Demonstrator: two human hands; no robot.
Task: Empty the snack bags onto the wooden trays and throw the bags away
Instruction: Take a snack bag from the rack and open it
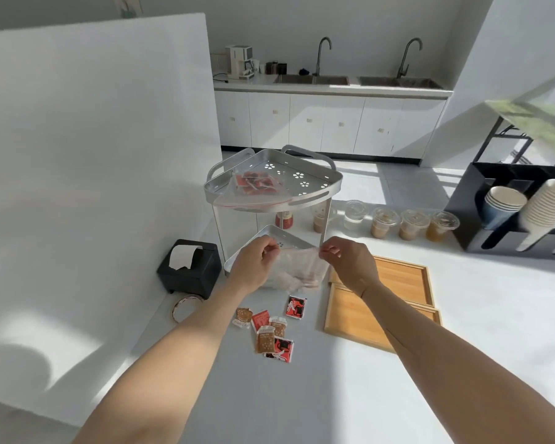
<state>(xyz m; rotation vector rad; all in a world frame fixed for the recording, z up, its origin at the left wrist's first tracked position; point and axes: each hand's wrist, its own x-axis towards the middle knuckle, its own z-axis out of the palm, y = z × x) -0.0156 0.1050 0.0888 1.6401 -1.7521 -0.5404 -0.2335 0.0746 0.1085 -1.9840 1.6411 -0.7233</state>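
Observation:
My left hand (253,264) and my right hand (350,267) each pinch a top corner of a clear plastic snack bag (297,269), held above the white table. Something pale shows through the bag. Several small wrapped snacks (269,328), red and brown, lie loose on the table below it. Two wooden trays (401,277) sit side by side to the right of my hands, nothing on them. A second clear bag with red snacks (253,184) rests on the top shelf of a metal corner rack (302,200).
A black tissue box (189,270) and a roll of tape (185,307) stand at the left by a white partition. Several lidded drink cups (410,224) line the back, with a black cup holder (519,213) at the right.

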